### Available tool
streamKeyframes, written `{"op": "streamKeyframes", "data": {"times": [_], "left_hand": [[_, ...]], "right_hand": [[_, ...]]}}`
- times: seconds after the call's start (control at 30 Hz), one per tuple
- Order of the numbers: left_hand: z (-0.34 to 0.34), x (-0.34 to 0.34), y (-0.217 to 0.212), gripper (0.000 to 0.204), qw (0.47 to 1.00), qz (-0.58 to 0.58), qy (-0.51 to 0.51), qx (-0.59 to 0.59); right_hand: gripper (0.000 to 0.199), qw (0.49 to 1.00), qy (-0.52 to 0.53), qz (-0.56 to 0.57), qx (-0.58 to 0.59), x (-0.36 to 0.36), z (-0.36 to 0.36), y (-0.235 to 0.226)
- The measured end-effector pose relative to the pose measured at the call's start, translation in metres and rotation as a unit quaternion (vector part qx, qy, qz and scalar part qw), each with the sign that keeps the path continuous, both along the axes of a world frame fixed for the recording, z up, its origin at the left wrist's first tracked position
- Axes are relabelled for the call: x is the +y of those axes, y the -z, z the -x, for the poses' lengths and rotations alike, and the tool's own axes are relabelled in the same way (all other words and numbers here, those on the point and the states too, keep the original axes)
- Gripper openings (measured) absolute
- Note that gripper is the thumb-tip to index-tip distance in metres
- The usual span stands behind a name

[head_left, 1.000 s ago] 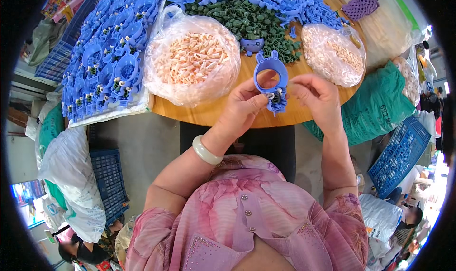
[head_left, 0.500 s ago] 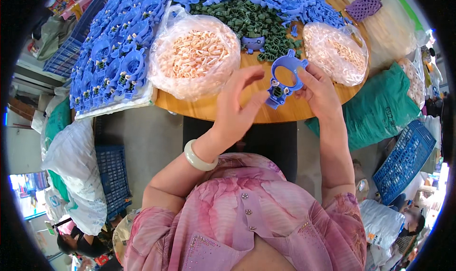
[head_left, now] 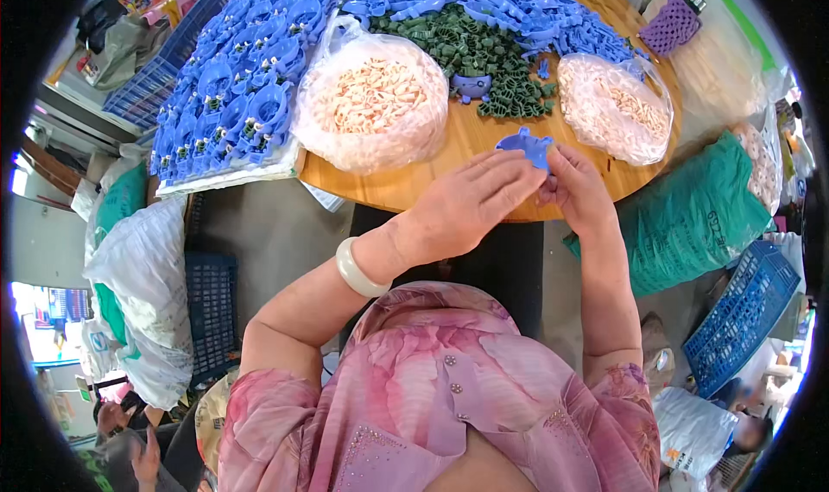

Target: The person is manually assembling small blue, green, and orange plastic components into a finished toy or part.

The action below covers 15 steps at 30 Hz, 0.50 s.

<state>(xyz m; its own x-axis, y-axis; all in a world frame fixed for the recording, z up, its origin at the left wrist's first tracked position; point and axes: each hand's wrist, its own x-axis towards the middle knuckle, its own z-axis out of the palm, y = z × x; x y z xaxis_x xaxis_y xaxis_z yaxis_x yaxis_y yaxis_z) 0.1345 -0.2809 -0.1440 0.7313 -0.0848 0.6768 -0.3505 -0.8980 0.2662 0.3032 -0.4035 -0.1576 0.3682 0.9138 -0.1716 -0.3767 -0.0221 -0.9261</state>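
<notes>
Step in hand, my read: two-handed work on one part above the front of the round, light-brown wooden table (head_left: 389, 188). Part is a glossy blue plastic piece with a nubbed rim (head_left: 523, 141), off the surface, between the hands. Right hand (head_left: 580, 190): thumb and fingers closed in a pinch on its right edge. Left hand (head_left: 475, 200): fingers straight and together, laid across the near side; can't tell if it grips, presses or only covers. Lower half of the part is hidden, so seating can't be checked.

Next move, I'd say, calls for a steady right pinch and the left fingers lifting enough to show the joint. Dark green plastic bits (head_left: 466, 43) are heaped beyond; clear plastic bag of cream-coloured pieces (head_left: 319, 138) sits to the left.
</notes>
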Motion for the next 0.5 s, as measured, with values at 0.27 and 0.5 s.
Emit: {"op": "streamKeyframes", "data": {"times": [0.27, 0.5], "left_hand": [[0.003, -0.014, 0.007, 0.041, 0.787, 0.605, -0.013, 0.123], [-0.007, -0.021, 0.014, 0.035, 0.664, 0.742, 0.016, 0.092]], "right_hand": [[0.024, 0.959, 0.059, 0.022, -0.275, -0.006, 0.012, -0.005], [0.017, 0.955, 0.059, -0.023, -0.290, -0.005, 0.013, 0.002]]}}
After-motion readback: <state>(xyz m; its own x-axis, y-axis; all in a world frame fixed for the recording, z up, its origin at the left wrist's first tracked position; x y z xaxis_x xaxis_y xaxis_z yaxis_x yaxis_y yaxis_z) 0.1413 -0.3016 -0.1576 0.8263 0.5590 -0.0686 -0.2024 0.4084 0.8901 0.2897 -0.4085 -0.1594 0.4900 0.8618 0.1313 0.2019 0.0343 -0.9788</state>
